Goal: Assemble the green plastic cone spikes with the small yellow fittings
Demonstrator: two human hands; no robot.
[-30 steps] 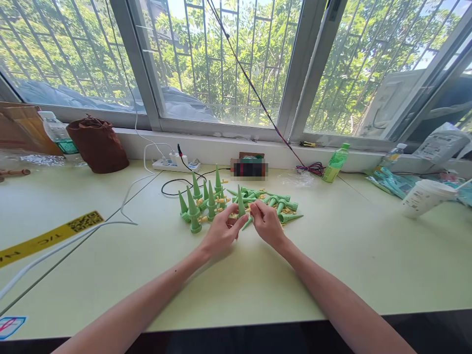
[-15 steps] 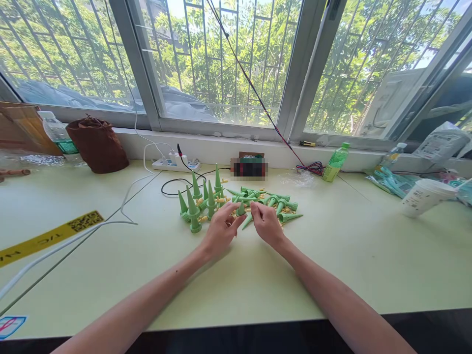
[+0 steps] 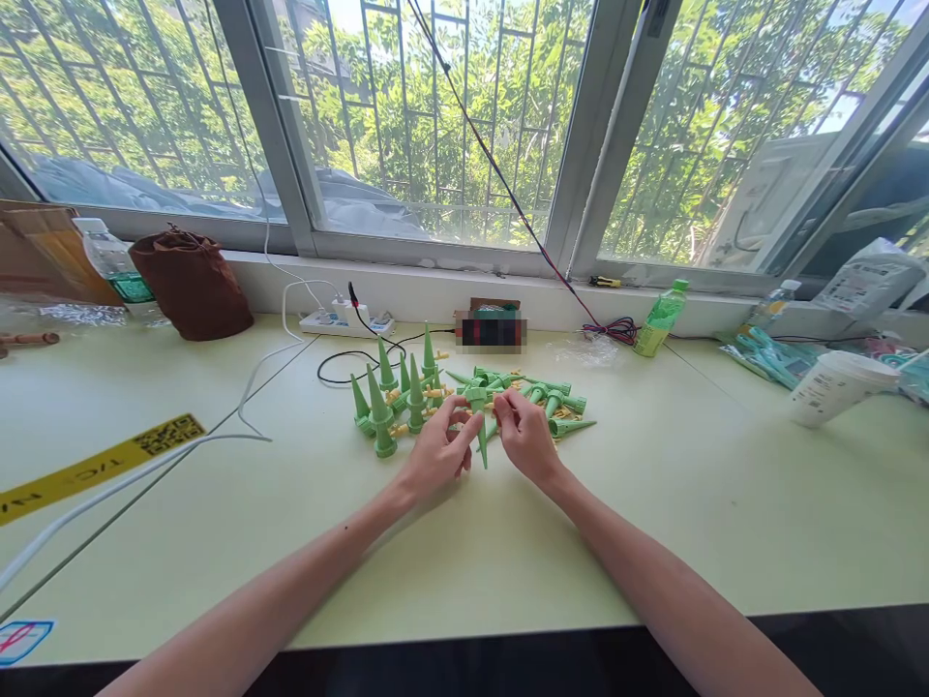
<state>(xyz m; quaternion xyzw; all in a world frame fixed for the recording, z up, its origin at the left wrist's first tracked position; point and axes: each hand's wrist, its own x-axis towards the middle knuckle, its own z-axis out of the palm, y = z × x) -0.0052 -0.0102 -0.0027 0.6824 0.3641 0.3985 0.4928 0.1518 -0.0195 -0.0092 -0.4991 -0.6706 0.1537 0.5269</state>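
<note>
My left hand pinches a green plastic cone spike, held with its tip pointing down just above the pale green table. Close on its right, my right hand has its fingers pinched together at the spike's upper end, on a small part I cannot make out. To the left, several green cones stand upright with small yellow fittings. Behind my hands lies a loose pile of green cones on their sides.
A white power strip with black and white cables lies near the window sill. A brown pouch and a water bottle stand at far left, a green bottle and a white paper cup at right. Yellow tape crosses the left.
The cone in my left hand has turned over: its tip pointed up a second ago and now points down. My right hand stays pinched at its upper end.
</note>
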